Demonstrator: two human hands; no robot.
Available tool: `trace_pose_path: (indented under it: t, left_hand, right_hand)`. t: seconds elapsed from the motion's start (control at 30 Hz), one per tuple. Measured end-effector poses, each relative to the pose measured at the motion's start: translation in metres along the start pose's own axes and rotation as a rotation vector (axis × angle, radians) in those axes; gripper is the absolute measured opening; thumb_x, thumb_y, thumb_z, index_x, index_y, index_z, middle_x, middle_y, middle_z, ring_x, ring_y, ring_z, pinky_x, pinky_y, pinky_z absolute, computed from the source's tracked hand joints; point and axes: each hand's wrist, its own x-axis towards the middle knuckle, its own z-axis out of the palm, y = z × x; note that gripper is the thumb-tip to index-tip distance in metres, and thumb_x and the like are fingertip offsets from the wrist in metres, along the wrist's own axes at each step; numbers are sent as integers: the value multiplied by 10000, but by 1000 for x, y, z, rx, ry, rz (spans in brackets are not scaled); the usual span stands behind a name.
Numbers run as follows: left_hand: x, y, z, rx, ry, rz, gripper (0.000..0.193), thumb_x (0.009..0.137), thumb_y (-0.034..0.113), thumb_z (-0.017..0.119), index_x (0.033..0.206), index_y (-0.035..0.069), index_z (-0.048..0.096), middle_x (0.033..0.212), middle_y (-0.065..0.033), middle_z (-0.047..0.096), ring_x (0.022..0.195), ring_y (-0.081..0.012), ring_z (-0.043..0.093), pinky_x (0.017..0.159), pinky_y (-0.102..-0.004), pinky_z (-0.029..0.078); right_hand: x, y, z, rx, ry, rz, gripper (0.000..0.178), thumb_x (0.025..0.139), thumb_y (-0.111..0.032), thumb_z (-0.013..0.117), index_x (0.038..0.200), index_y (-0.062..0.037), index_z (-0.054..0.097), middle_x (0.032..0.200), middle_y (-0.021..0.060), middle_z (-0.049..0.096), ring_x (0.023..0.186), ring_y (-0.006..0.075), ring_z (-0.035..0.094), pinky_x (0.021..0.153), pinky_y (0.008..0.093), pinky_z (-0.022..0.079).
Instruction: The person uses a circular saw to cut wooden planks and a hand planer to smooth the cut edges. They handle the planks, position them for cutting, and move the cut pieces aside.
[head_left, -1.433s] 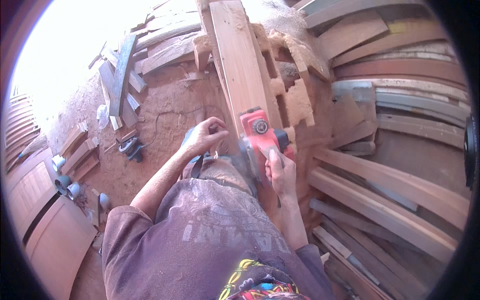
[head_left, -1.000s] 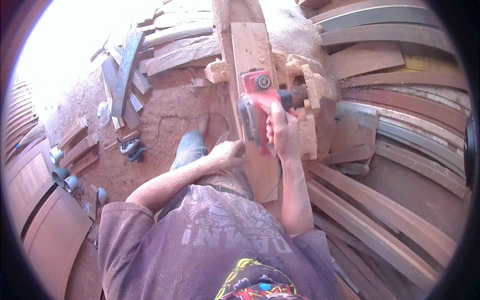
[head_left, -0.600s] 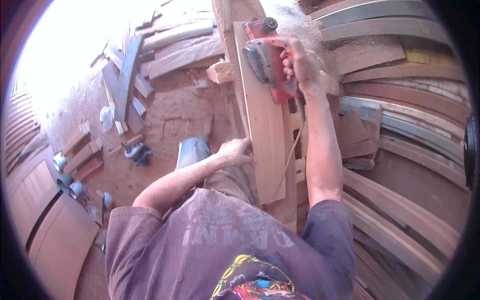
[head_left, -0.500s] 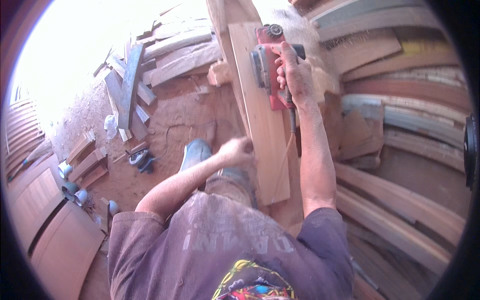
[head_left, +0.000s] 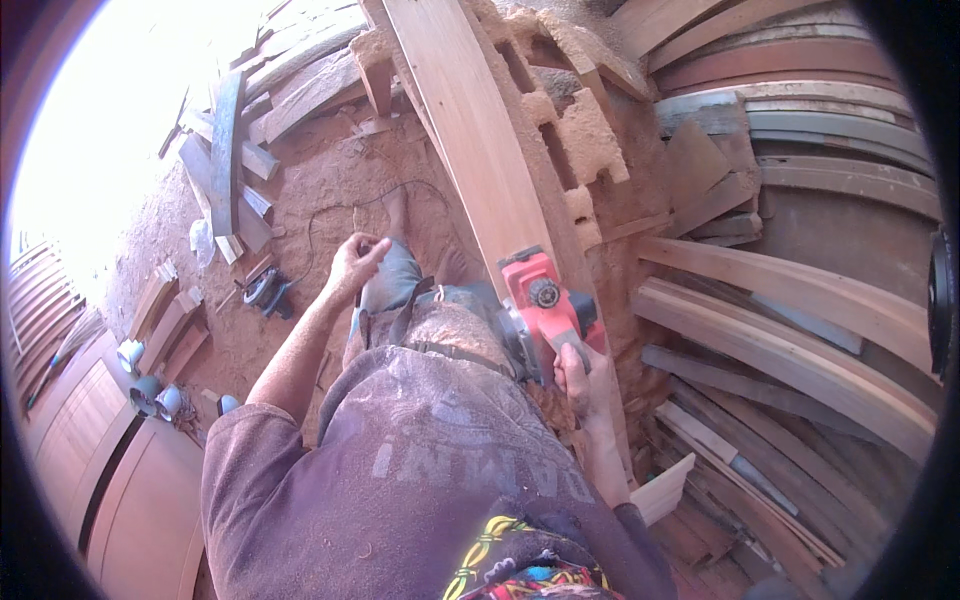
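A red electric hand planer [head_left: 528, 272] with a dark round knob sits at the near end of a long pale plank [head_left: 470, 120]. My right hand [head_left: 580, 378] is wrapped round the planer's rear handle, close to my right side. The plank lies lengthwise ahead of me on a wooden support covered in sawdust. My left hand [head_left: 357, 264] hangs in the air left of the plank, above my leg, touching neither plank nor planer. Its fingers are loosely curled, and nothing shows in them.
Stacked boards [head_left: 790, 340] fill the right side. Sawdust-covered slotted timber [head_left: 590, 140] stands right of the plank. Offcuts [head_left: 228, 150] lie at the far left. A dark corded power tool [head_left: 267, 292] rests on the dusty ground, near panelled wooden doors [head_left: 150, 500].
My right hand has drawn the planer back along the plank towards me. My left hand has swung left, away from the plank. The head view has shifted too.
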Motion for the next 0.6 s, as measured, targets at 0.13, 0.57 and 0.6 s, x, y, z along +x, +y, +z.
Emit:
trace_pose_path:
  t: [0.13, 0.57, 0.6]
  left_hand:
    - [-25, -30, 21, 55, -83, -56, 594, 891, 503, 860, 1177, 2, 718, 902, -81, 726, 806, -157, 679, 736, -327, 570]
    - [-12, -53, -27, -315, 224, 25, 263, 1025, 169, 717, 1221, -6, 718, 964, -47, 743, 870, -116, 667, 807, -286, 537]
    - [-6, -52, -34, -328, 229, 15, 246, 1043, 177, 697, 1206, -7, 716, 949, -45, 737, 854, -118, 664, 791, -289, 534]
  right_hand:
    - [31, -17, 13, 44, -22, -81, 421, 1066, -399, 608, 813, -65, 644, 637, -43, 550, 527, 48, 486, 483, 249, 356]
    - [236, -224, 107, 31, -154, -433, 526, 1023, -525, 610, 967, -35, 793, 680, -31, 581, 549, 64, 530, 498, 268, 407]
    - [243, -237, 110, 56, -152, -404, 524, 1021, -524, 621, 1036, -29, 795, 681, -43, 562, 532, 56, 508, 480, 260, 390]
